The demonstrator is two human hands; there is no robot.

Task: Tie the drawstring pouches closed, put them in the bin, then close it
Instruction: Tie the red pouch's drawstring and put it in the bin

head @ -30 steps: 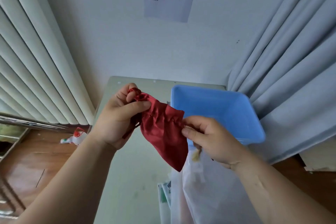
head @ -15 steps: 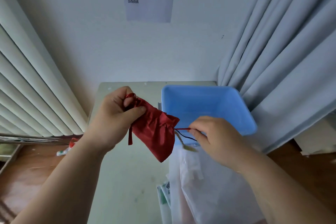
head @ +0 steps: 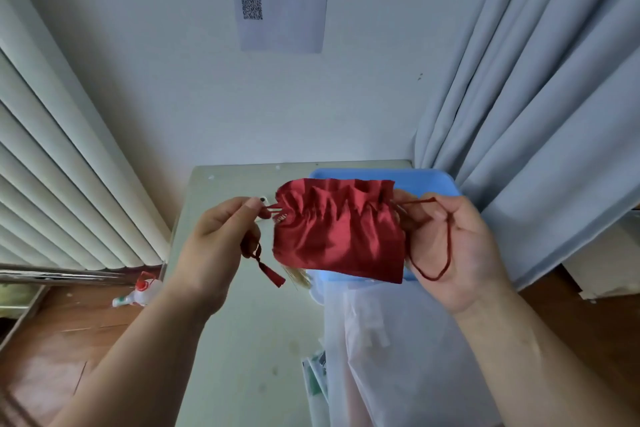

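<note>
Left hand (head: 221, 246) pinched left drawstring (head: 272, 209); right hand (head: 453, 253) pinched right drawstring (head: 449, 243); red pouch (head: 339, 236) gathered between; blue bin (head: 427, 180) beyond.

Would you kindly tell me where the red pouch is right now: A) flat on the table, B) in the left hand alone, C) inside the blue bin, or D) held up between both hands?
D: the red pouch hangs between the left hand, pinching the left drawstring, and the right hand, holding the right drawstring.
</note>
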